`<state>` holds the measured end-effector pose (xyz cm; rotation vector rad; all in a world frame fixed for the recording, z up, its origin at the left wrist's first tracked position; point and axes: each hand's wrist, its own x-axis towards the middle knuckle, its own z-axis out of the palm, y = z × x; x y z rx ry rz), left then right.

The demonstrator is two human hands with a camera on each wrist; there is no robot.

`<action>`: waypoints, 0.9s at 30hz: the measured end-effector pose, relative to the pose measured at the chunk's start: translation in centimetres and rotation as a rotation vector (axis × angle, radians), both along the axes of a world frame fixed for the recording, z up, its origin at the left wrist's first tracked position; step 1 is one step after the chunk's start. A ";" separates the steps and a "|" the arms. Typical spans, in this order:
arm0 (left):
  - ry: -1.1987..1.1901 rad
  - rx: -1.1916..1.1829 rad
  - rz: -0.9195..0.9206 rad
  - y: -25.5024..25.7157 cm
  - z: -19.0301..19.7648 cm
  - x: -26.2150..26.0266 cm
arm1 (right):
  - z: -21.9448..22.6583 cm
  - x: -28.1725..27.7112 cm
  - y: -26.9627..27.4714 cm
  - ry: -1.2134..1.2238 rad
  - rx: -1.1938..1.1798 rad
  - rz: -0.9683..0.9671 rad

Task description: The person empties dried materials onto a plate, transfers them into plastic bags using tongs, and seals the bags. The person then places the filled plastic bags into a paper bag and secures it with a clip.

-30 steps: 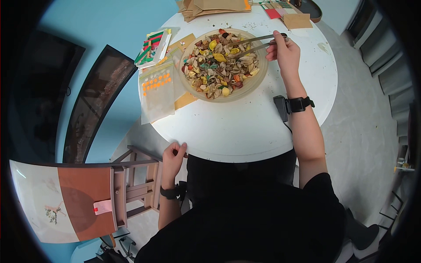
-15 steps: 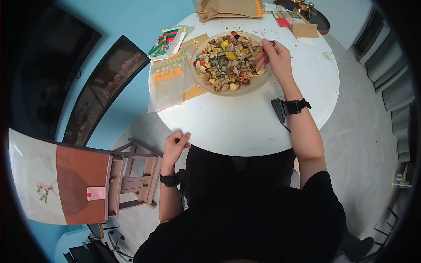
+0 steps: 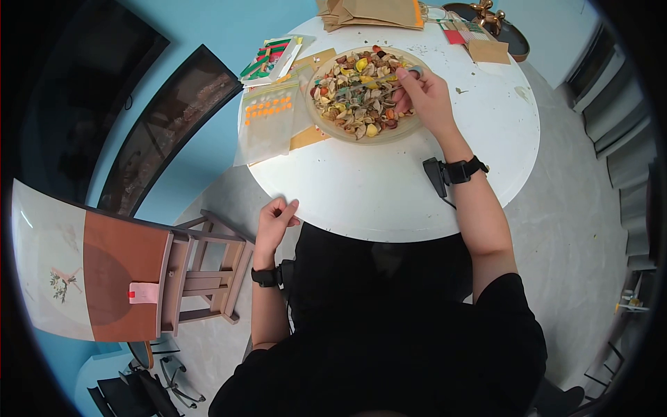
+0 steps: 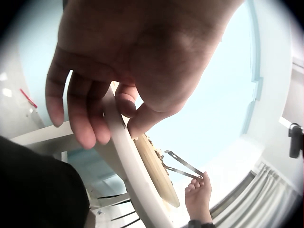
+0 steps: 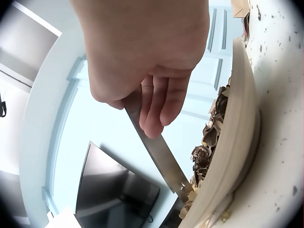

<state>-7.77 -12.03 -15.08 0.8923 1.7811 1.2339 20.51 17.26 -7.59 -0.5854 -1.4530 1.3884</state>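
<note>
Metal tongs, long-armed and grey [image 5: 164, 164], are held between the thumb and curled fingers of the right hand [image 3: 427, 104], their arms standing apart and slanting down from the grip. Their tips reach the heap of dried petals and husks, brown, cream, yellow and green [image 3: 354, 101], ahead and to the left of the grip; whether they pinch any piece, I cannot tell. Around the heap, just below the grip, runs the pale round wide-rimmed bowl [image 5: 240, 109].

Loose, light pieces look likely to slide out if the arms close unevenly, and a sideways sweep could push some over the low rim. Pressing hard on the rim might also tilt the bowl.

That hand hangs over the bowl's right side, back upward, its forearm stretched forward across the white round table [image 3: 375, 184]. Farther left of the grip lies a clear plastic bag with orange spots [image 3: 267, 132]; well beyond it, flat brown paper bags [image 3: 375, 14]. Nearer the body, well apart from the grip, the left hand [image 3: 274, 221] rests at the table's edge, fingers loosely bent, holding no tool.
</note>
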 end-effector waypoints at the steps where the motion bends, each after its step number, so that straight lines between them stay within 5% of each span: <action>1: -0.001 0.000 0.002 0.0 0.0 0.0 | 0.0 0.1 0.2 0.035 -0.011 0.003; 16: 0.001 0.002 -0.017 0.0 0.0 -0.3 | -2.0 3.2 5.6 0.198 -0.185 -0.455; 27: -0.033 0.032 -0.044 0.2 -0.1 -0.7 | -4.9 4.6 7.9 0.338 -0.442 -0.309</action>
